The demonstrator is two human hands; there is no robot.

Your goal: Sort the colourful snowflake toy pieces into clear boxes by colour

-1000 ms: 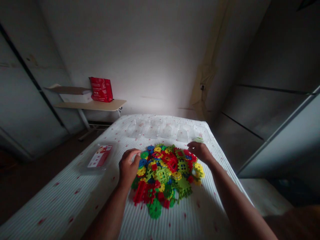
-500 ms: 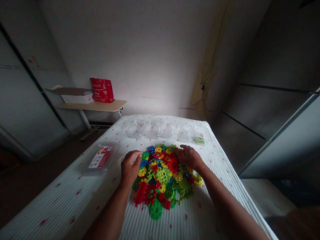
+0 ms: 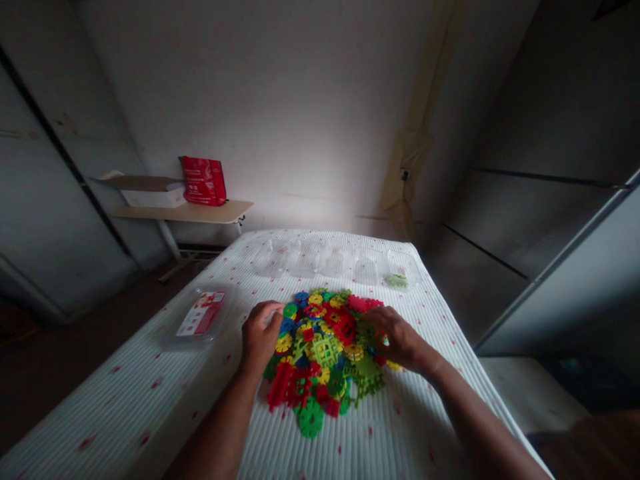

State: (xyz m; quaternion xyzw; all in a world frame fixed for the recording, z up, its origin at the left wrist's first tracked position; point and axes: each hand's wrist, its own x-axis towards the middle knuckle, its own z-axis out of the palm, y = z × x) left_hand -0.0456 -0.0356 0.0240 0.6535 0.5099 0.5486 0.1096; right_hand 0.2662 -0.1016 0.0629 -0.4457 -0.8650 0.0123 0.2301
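A heap of plastic building pieces (image 3: 325, 350) in red, yellow, green and blue lies on the bed cover, with notched discs and square lattice shapes among them. My left hand (image 3: 261, 333) rests at the heap's left edge, thumb and index finger apart, close to a green notched disc (image 3: 290, 311). Over the right side of the heap is my right hand (image 3: 397, 333), its fingers spread and reaching down among the pieces near a light green one. Its fingertips are partly lost against the pieces. Behind it lie red pieces (image 3: 365, 304).
Several clear plastic containers (image 3: 330, 260) stand in a row at the far end; the rightmost holds light green pieces (image 3: 398, 281). On the left is a clear box with a printed label (image 3: 201, 313). A side table (image 3: 200, 212) bears a red bag (image 3: 204, 181) and a white box (image 3: 154, 195).
My right hand has moved nearer to me and slightly right, from the heap's far right part, uncovering red pieces there. My left hand stays in place.
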